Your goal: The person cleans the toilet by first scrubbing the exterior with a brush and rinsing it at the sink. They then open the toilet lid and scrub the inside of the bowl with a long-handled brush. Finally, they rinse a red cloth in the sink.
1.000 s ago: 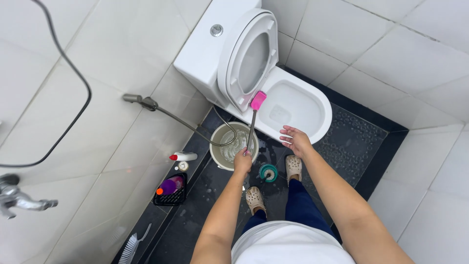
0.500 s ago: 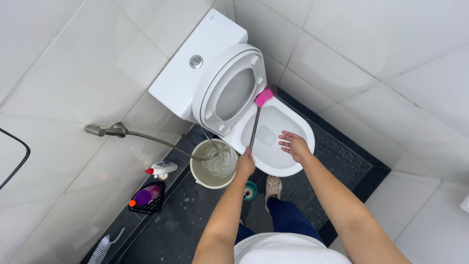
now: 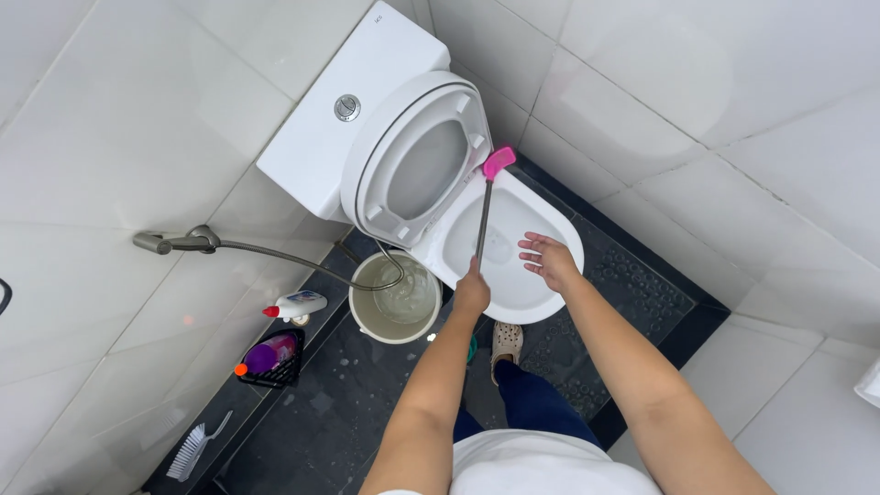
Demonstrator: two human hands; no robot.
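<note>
A white toilet [image 3: 541, 302] stands ahead with its seat and lid [image 3: 417, 165] raised against the cistern [image 3: 339, 119]. My left hand [image 3: 472, 291] grips the metal handle of a toilet brush [image 3: 484, 215], whose pink head [image 3: 498, 162] points up by the raised seat. My right hand [image 3: 548, 260] hovers over the bowl with fingers spread and holds nothing. One foot in a beige clog [image 3: 506, 342] rests on the dark floor below the bowl.
A white bucket [image 3: 396, 298] with water stands left of the toilet, a spray hose [image 3: 275, 252] hanging into it. A white bottle [image 3: 295, 306], a black basket with a purple bottle [image 3: 269, 357] and a scrub brush [image 3: 194, 447] line the left wall.
The view has swung and come closer to the toilet. My left hand has carried the brush from over the bucket to over the bowl, and my right hand moved with it above the bowl.
</note>
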